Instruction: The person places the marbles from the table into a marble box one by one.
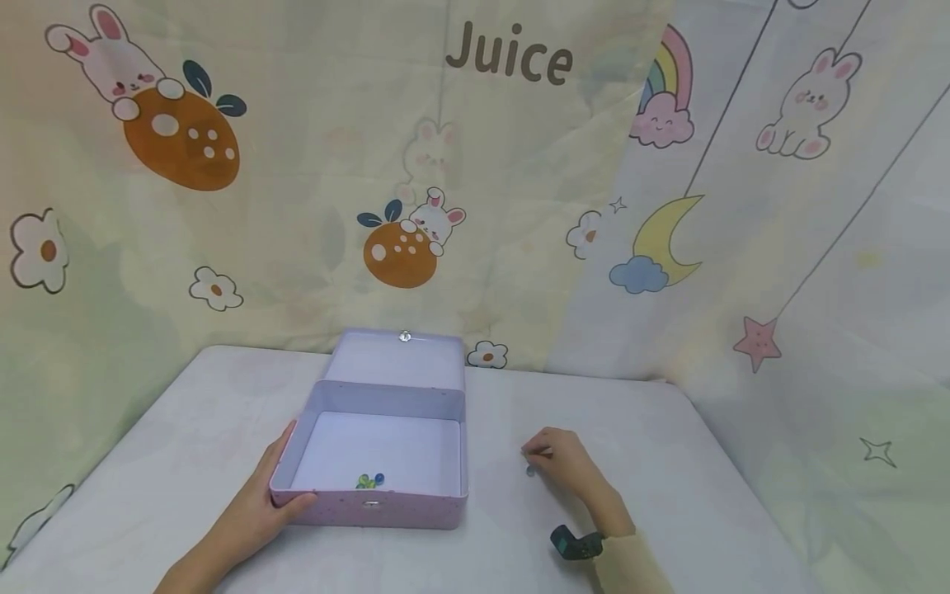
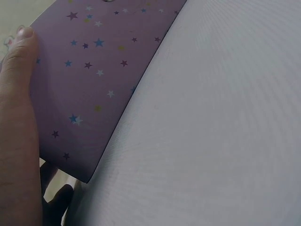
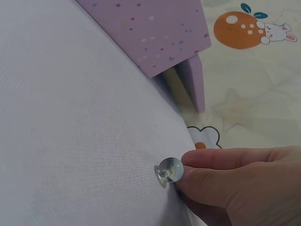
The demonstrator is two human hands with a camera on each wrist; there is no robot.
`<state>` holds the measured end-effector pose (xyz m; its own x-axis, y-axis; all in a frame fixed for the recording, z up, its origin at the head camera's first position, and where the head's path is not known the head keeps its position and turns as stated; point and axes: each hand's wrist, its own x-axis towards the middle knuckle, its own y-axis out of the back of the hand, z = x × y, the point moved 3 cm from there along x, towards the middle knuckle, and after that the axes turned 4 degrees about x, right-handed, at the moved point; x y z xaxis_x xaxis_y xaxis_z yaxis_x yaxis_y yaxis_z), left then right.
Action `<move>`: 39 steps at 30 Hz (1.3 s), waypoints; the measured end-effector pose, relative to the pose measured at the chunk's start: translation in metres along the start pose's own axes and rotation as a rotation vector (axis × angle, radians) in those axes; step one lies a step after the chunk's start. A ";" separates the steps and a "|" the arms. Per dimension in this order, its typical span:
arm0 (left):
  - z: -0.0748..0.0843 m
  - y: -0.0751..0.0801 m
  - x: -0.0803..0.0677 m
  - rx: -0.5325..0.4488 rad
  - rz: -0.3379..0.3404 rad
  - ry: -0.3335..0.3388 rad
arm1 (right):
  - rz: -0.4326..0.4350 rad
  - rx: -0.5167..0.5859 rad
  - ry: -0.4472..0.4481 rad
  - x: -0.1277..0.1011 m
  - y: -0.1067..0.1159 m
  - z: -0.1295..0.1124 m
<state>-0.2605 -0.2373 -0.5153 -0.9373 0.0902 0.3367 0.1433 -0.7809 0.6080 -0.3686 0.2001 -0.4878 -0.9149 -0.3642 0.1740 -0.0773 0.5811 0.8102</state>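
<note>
An open lilac tin box [image 1: 386, 503] with small stars on its sides stands on the table, its lid [image 1: 397, 359] tipped back. A few glass marbles [image 1: 369, 480] lie inside near the front wall. My left hand [image 1: 256, 503] holds the box's front left corner, thumb on the front wall [image 2: 80, 84]. To the right of the box, my right hand [image 1: 560, 460] pinches a clear glass marble [image 3: 170, 170] against the tablecloth between thumb and forefinger. The box's right side [image 3: 155, 33] shows in the right wrist view.
A pale cloth covers the table [image 1: 668, 462]. A curtain printed with rabbits, oranges and the word Juice [image 1: 509, 56] hangs close behind and to the right. A dark band [image 1: 577, 544] sits on my right wrist.
</note>
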 end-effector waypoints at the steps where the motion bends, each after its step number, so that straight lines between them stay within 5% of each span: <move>1: 0.000 0.000 0.000 0.001 0.002 -0.001 | 0.000 -0.002 -0.001 0.000 0.000 0.000; 19: 0.000 0.000 -0.001 0.019 0.013 0.002 | -0.010 -0.009 -0.005 0.006 0.005 -0.009; 39: 0.001 0.001 -0.002 0.020 0.012 0.009 | -0.153 -0.013 0.171 0.035 0.020 -0.077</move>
<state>-0.2581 -0.2378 -0.5146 -0.9381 0.0754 0.3380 0.1609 -0.7694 0.6182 -0.3721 0.1429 -0.4229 -0.8127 -0.5656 0.1402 -0.2033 0.5006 0.8415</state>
